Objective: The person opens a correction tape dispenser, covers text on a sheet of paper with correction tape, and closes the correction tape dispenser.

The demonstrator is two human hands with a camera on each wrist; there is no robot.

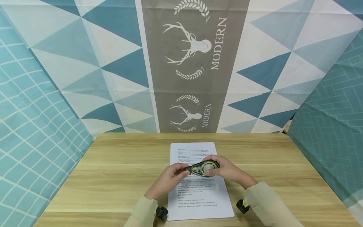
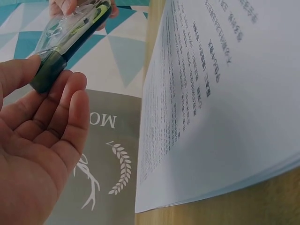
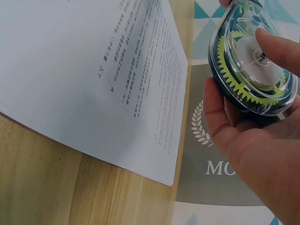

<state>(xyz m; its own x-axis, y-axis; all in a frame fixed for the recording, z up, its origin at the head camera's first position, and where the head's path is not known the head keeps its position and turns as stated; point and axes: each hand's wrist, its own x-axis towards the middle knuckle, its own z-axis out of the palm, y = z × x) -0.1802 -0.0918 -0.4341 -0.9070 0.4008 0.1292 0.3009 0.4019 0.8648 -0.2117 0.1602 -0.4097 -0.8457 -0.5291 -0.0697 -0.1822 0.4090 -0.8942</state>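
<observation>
A correction tape with a clear case and a yellow-green gear wheel is held over a stack of printed paper. Its wide rounded end lies in my right hand, thumb on the clear face and fingers underneath, as the right wrist view shows. At the narrow end, my left hand pinches the dark green cap between thumb and index finger. The other left fingers are loosely curled below it. The tape's tip is hidden under that cap.
The paper lies on a wooden table, its printed side up. Behind the table hangs a cloth with triangles and deer heads. Blue patterned cloths line both sides. Each wrist wears a black band mount.
</observation>
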